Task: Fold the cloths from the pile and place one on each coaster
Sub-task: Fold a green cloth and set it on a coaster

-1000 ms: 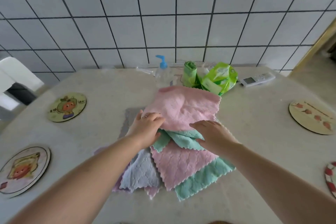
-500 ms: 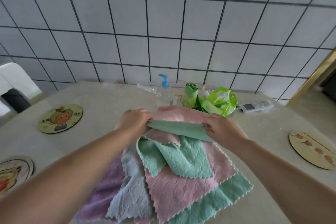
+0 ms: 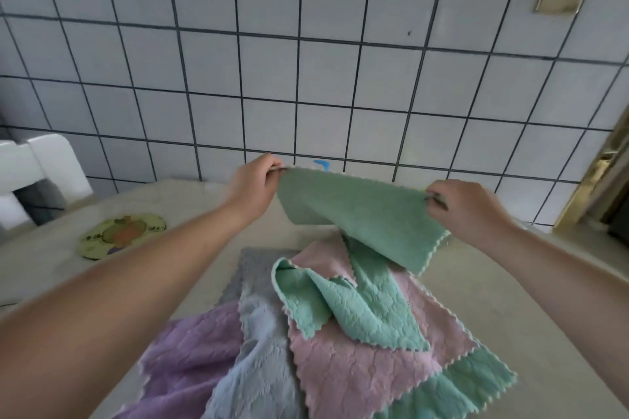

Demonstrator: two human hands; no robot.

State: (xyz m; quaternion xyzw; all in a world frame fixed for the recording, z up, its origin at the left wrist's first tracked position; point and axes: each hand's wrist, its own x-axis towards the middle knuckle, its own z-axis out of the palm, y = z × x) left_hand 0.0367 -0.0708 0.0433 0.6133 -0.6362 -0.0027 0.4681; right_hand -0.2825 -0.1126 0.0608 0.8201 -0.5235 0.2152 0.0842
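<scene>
Wall (image 3: 306, 44) of white tiles with dark grout fills the top half. Desk (image 3: 510, 299), beige, runs below it from 9 to 3 o'clock. Pile of cloths (image 3: 340, 367) sits on the desk at 6 o'clock: purple cloth (image 3: 190, 360) at 7, pale blue cloth (image 3: 262, 367) beside it, pink cloth (image 3: 367, 374) overlapping, crumpled green cloth (image 3: 360, 309) on top of the pink, another green one (image 3: 476, 388) poking out beneath at 5, grey cloth (image 3: 252, 269) flat underneath at the far side. Green cloth (image 3: 360, 211) held up in the air above the pile, near centre, stretched between both hands, lower corner drooping toward 4 o'clock. Left hand (image 3: 252, 184) at 11 o'clock, fingers pinching the cloth's left top corner. Right hand (image 3: 463, 207) at 2 o'clock, fingers pinching the right top corner. White chair (image 3: 37, 167) at 9 o'clock past the desk edge. Round coaster (image 3: 122, 235) with a cartoon print lies bare on the desk at 9 o'clock, well apart from the pile. Blue pump top (image 3: 322, 165) peeks over the held cloth at 12 o'clock.
</scene>
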